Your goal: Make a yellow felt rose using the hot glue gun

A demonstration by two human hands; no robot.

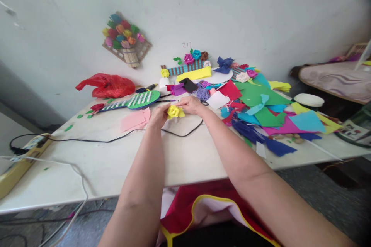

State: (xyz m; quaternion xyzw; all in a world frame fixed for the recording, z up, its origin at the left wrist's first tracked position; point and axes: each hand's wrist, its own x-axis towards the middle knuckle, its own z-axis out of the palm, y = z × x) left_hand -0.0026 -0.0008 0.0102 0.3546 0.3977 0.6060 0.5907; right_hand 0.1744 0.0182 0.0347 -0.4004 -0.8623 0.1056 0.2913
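Observation:
A yellow paper flower with ruffled petals is held just over the white table. My left hand grips its left side, fingers closed on it. From the upper right, my right hand reaches the flower with its fingers bent around the top edge; the fingertips are partly hidden. Left of my left hand lie pink paper sheets. Beyond them is a green and white woven guitar-shaped craft with a red paper flower at its tip. A black cable loops below the flower.
Colored paper sheets and scraps pile up on the right. A black phone and purple string lie behind my hands. A red plastic bag sits at the back left, a power strip at the left edge.

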